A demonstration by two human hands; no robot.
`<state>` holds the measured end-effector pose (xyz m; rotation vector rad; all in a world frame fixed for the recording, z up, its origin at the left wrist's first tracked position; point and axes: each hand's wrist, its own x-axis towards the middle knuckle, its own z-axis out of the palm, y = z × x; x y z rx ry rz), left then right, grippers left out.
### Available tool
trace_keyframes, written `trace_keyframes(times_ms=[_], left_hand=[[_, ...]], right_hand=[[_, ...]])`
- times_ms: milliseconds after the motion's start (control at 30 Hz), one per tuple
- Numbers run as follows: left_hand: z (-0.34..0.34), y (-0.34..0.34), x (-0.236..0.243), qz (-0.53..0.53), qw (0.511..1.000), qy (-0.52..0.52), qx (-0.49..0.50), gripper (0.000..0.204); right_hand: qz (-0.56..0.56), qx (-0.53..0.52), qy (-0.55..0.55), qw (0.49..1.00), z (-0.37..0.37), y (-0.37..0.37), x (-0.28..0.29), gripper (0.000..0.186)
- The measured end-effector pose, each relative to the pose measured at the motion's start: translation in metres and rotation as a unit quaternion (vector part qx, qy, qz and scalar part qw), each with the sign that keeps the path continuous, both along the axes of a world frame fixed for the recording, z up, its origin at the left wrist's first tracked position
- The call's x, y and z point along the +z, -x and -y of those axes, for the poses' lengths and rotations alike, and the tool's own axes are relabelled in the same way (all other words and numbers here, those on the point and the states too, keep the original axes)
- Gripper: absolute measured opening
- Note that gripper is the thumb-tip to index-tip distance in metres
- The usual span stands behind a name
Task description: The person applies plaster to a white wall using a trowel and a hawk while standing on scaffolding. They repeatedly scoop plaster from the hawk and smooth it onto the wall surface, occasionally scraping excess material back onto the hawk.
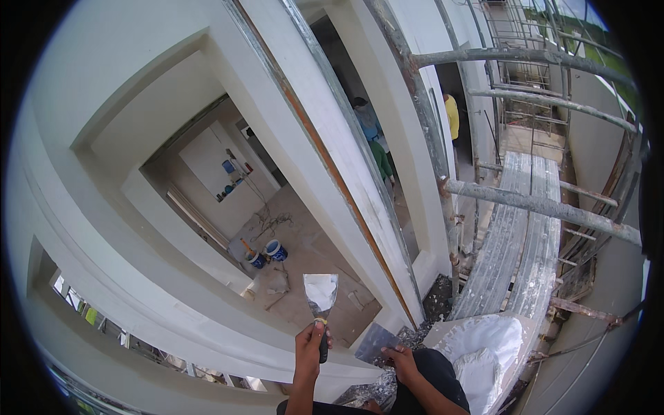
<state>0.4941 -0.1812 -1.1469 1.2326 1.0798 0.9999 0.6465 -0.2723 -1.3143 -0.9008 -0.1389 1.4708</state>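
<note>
In my left hand (308, 347) a putty knife (321, 293) stands upright, my fingers wrapped round its dark handle. White putty covers much of its wide blade. My right hand (402, 362) pinches a flat, greyish rectangular scraper blade (377, 343) by one corner, tilted and apart from the knife. Close to my right knee lies a board (445, 333) heaped with smooth white putty (487, 351). Just ahead of both hands is the white window frame and its sill.
Metal scaffold pipes (539, 202) cross on the right, above splattered planks (495, 238). Through the opening, two buckets (276, 250) and tangled cables (271, 218) lie on the floor below. People (382, 159) are visible beyond the pillar; another in yellow (452, 116) stands farther right.
</note>
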Motion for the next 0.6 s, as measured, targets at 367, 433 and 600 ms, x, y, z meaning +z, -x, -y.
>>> trace_keyframes(times_ms=[367, 433, 600], left_hand=[[-0.014, -0.007, -0.026, 0.024, 0.998, -0.001, -0.057, 0.032], [-0.015, -0.004, -0.028, 0.021, 0.998, -0.002, -0.051, 0.032], [-0.014, -0.006, -0.041, -0.071, 0.997, -0.017, 0.001, 0.033]], right_hand=[[0.241, 0.007, 0.016, 0.970, 0.006, -0.007, -0.032, 0.034], [0.236, 0.012, 0.005, 0.972, -0.001, -0.002, -0.045, 0.034], [0.160, 0.032, 0.060, 0.985, -0.010, 0.003, -0.051, 0.034]])
